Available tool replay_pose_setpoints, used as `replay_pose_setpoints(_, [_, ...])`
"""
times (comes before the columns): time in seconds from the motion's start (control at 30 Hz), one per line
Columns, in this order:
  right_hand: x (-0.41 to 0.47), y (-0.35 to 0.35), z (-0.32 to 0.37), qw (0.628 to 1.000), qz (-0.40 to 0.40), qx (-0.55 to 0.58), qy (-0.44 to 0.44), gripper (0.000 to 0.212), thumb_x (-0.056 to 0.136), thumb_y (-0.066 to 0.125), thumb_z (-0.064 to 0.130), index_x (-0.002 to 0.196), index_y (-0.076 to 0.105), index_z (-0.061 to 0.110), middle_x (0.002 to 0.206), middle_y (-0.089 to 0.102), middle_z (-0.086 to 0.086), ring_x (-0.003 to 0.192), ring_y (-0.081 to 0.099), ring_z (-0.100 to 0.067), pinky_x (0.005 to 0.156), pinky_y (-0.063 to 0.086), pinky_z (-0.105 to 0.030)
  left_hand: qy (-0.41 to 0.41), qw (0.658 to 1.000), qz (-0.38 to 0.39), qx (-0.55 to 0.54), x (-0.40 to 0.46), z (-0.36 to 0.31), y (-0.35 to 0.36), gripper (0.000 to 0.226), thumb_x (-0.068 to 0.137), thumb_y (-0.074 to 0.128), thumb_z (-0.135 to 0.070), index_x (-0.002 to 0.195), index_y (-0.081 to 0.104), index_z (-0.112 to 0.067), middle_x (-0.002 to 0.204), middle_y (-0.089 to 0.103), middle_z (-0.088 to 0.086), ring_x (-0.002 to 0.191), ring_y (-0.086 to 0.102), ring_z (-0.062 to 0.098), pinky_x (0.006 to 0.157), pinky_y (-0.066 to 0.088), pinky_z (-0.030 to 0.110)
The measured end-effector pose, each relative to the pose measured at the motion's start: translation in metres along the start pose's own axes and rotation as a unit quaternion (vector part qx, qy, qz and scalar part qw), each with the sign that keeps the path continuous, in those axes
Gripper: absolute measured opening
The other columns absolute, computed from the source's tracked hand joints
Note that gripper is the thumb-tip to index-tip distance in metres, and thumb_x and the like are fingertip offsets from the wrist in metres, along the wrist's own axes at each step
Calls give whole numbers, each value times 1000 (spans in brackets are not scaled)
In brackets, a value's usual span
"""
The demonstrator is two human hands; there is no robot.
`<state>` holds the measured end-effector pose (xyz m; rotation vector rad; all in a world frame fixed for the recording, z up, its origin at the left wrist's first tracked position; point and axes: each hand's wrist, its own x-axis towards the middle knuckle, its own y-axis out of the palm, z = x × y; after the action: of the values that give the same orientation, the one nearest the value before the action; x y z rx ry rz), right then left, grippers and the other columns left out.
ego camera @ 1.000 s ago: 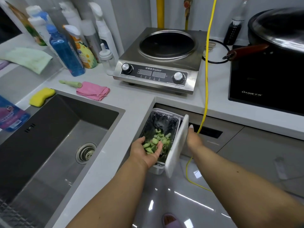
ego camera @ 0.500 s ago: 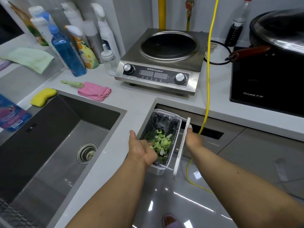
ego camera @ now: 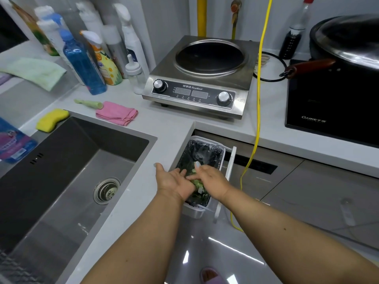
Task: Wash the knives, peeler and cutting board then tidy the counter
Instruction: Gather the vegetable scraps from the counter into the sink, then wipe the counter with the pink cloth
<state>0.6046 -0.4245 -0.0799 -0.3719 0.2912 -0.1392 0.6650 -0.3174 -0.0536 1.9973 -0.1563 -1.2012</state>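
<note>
A small white bin with a black liner hangs at the cabinet front below the counter; green vegetable scraps lie inside. My left hand is over it, palm up, fingers straight. My right hand lies across it, straight fingers touching the left palm. The white cutting board stands edge-on against the bin's right side, neither hand on it. A pale green slim tool lies on the counter behind the sink; whether it is a knife or the peeler I cannot tell.
The steel sink is at the left, with a yellow sponge and pink cloth behind it. Cleaning bottles line the back. An induction cooker, a hanging yellow cable and a black cooktop with a wok fill the right.
My right hand let go of the cutting board and moved left onto my left palm. The scraps dropped from the left hand into the bin; the board now stands edge-on beside it.
</note>
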Motion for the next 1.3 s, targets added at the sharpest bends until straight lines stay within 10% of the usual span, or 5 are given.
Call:
replay_pose_setpoints(0.2, [1, -8, -3, 999, 24, -3, 26, 76, 87, 14, 65, 111, 72, 22, 129, 58, 2, 118, 51, -16, 103, 36, -33, 2, 1000, 26, -1, 5, -4, -2, 97, 83, 22, -79, 153, 6, -14, 160, 9, 10, 146, 3, 36, 113, 10, 61])
replay_pose_setpoints(0.47, [-3, -44, -44, 901, -354, 128, 213, 64, 96, 13, 62, 89, 58, 17, 96, 65, -14, 96, 60, -37, 91, 46, -49, 32, 898, 5, 438, -3, 23, -9, 32, 95, 56, -30, 122, 56, -14, 128, 58, 6, 122, 50, 22, 104, 39, 38])
replay_pose_setpoints(0.67, [1, -27, -54, 903, -280, 197, 259, 142, 31, -3, 104, 132, 51, 19, 125, 59, -17, 111, 58, -39, 97, 45, -53, 61, 872, -21, 484, -7, 39, -8, 22, 94, 58, -13, 114, 59, -5, 106, 65, 12, 96, 63, 21, 71, 53, 24])
replay_pose_setpoints(0.83, [-2, -28, -9, 891, -268, 281, 235, 81, 83, 16, 80, 84, 59, 12, 90, 69, -14, 91, 66, -34, 95, 48, -51, 42, 892, -35, 449, -18, 28, -5, 30, 99, 47, -18, 76, 58, -4, 63, 68, 12, 52, 66, 18, 48, 54, 24])
replay_pose_setpoints(1.3, [40, 5, 23, 948, -54, 242, 202, 74, 93, 14, 67, 129, 49, 12, 123, 60, -14, 113, 57, -26, 99, 44, -38, 62, 944, -80, 314, -24, -17, -23, 45, 99, 45, -35, 109, 61, 5, 107, 68, 25, 99, 68, 34, 88, 55, 42])
